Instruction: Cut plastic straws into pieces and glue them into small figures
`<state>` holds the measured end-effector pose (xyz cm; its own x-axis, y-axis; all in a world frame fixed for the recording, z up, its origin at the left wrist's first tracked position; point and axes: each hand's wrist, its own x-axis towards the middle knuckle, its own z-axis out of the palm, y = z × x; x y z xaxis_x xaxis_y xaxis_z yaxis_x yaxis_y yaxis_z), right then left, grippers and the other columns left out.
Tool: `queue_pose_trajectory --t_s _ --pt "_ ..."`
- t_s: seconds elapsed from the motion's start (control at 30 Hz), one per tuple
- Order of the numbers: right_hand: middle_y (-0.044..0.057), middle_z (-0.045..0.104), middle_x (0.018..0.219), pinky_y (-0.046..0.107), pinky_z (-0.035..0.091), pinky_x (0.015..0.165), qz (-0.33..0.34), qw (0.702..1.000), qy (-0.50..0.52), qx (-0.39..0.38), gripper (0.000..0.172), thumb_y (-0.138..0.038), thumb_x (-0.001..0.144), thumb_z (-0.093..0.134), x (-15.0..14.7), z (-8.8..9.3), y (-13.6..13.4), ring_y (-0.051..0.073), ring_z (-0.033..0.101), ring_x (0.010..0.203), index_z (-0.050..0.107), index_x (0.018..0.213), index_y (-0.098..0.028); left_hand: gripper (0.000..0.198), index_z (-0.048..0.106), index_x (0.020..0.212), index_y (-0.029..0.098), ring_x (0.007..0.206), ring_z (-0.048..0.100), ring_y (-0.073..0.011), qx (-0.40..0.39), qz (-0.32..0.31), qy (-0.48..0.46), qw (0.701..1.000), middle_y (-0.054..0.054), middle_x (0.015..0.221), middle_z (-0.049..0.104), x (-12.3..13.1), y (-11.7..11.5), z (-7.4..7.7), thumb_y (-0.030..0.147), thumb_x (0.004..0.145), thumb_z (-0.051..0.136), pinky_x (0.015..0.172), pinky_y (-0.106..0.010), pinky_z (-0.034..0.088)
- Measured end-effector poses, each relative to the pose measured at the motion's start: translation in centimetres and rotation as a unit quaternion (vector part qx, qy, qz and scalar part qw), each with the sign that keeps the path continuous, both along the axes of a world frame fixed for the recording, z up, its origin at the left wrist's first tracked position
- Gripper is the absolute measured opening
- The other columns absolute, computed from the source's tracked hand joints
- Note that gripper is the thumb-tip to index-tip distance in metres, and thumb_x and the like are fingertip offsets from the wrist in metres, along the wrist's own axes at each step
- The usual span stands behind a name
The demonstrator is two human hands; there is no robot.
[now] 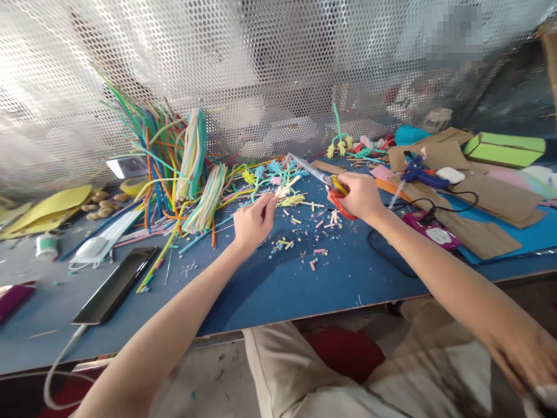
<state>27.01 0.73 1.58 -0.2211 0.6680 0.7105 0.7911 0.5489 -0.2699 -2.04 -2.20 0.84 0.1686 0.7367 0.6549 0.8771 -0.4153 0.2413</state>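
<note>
My left hand (256, 223) is closed, its fingertips pinching a pale cream pipe-cleaner piece (287, 187) that points up and to the right. Scissors (311, 170) with red and yellow handles are gripped in my right hand (357, 197); their blades point up and left, apart from the cream piece. Under and between both hands, small cut pipe-cleaner bits (319, 223) are scattered over the blue table (278, 290). Just beyond my left hand lie yellow and blue fuzzy flower-like pieces (260, 173).
Bundles of coloured pipe cleaners (191, 154) stand at the back left. A phone (115, 287) with a white cable lies at left. On the right are a blue glue gun (422, 172), a purple power strip (430, 231), cardboard pieces (491, 238) and a green box (505, 150). Perforated metal (278, 75) rises behind.
</note>
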Motion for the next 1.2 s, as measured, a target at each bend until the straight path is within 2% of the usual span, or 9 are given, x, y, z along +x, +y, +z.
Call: queue_pose_trajectory --t_s 0.13,0.23,0.4,0.5,0.6,0.7,0.77,1.0,1.2 --pt "0.009 0.067 0.083 0.032 0.035 0.062 -0.116 0.993 -0.027 -0.021 0.020 -0.039 0.085 0.062 1.6 1.0 0.8 0.023 0.058 0.073 0.061 0.082 -0.019 0.034 0.075 0.111 0.026 0.054 0.054 -0.0142 -0.011 -0.004 0.045 0.999 -0.002 0.061 0.062 0.0 0.2 -0.5 0.043 0.103 0.047 0.056 -0.026 0.024" --pt "0.017 0.069 0.100 0.036 0.042 0.069 -0.189 0.976 -0.092 -0.060 0.027 -0.033 0.086 0.063 3.3 0.5 1.5 0.029 0.062 0.087 0.065 0.103 -0.013 0.032 0.076 0.113 0.027 0.060 0.061 -0.0157 -0.001 -0.017 0.064 0.998 -0.004 0.072 0.071 0.2 0.2 -0.7 0.042 0.102 0.050 0.056 -0.026 0.025" --pt "0.031 0.066 0.111 0.048 0.047 0.087 -0.218 0.942 -0.202 -0.157 0.038 -0.021 0.085 0.062 5.2 -1.2 2.4 0.040 0.062 0.106 0.062 0.115 0.001 0.031 0.077 0.114 0.030 0.070 0.069 -0.0169 0.000 -0.040 0.076 0.996 -0.005 0.095 0.079 0.5 0.0 -0.9 0.042 0.102 0.051 0.055 -0.026 0.030" --pt "0.028 0.066 0.117 0.048 0.048 0.089 -0.165 0.961 -0.156 -0.159 0.043 -0.023 0.088 0.061 4.7 -0.9 2.3 0.038 0.062 0.110 0.058 0.125 -0.002 0.032 0.077 0.116 0.030 0.071 0.070 -0.0178 -0.003 -0.043 0.087 0.995 -0.006 0.094 0.080 0.6 0.0 -1.0 0.042 0.102 0.051 0.055 -0.027 0.033" --pt "0.015 0.069 0.119 0.041 0.050 0.090 -0.001 0.989 -0.066 -0.132 0.034 -0.032 0.095 0.057 2.7 0.2 1.3 0.028 0.065 0.106 0.060 0.126 -0.017 0.032 0.078 0.114 0.029 0.073 0.072 -0.0193 -0.008 -0.043 0.096 0.994 -0.007 0.089 0.079 0.5 0.1 -1.2 0.044 0.101 0.053 0.055 -0.028 0.034" --pt "0.008 0.071 0.116 0.037 0.051 0.089 0.160 0.979 -0.040 -0.117 0.032 -0.037 0.096 0.059 0.4 0.6 -0.1 0.022 0.066 0.099 0.061 0.125 -0.022 0.031 0.077 0.115 0.031 0.079 0.073 -0.0194 -0.032 -0.052 0.095 0.994 -0.005 0.099 0.080 0.6 0.1 -1.1 0.044 0.101 0.053 0.057 -0.027 0.040" --pt "0.007 0.072 0.112 0.035 0.050 0.087 0.213 0.970 -0.038 -0.108 0.032 -0.037 0.097 0.059 -0.6 0.2 -0.6 0.020 0.066 0.095 0.062 0.126 -0.023 0.032 0.076 0.117 0.033 0.083 0.074 -0.0191 -0.049 -0.058 0.101 0.992 -0.003 0.108 0.079 0.6 0.0 -1.0 0.044 0.102 0.051 0.060 -0.027 0.043" --pt "0.005 0.073 0.088 0.031 0.045 0.074 0.223 0.970 -0.048 -0.080 0.031 -0.041 0.102 0.052 -1.1 -1.9 -0.2 0.017 0.062 0.079 0.075 0.105 -0.021 0.034 0.074 0.120 0.034 0.087 0.074 -0.0179 -0.068 -0.087 0.119 0.987 -0.001 0.114 0.077 0.6 -0.1 -0.9 0.044 0.103 0.047 0.061 -0.026 0.047" --pt "0.005 0.072 0.081 0.030 0.042 0.072 0.224 0.969 -0.065 -0.082 0.034 -0.040 0.102 0.051 -1.1 -2.1 -0.1 0.016 0.061 0.074 0.076 0.094 -0.019 0.031 0.073 0.121 0.030 0.070 0.068 -0.0128 -0.035 -0.113 0.102 0.988 -0.002 0.104 0.078 0.7 0.0 -1.0 0.044 0.102 0.053 0.056 -0.024 0.043"
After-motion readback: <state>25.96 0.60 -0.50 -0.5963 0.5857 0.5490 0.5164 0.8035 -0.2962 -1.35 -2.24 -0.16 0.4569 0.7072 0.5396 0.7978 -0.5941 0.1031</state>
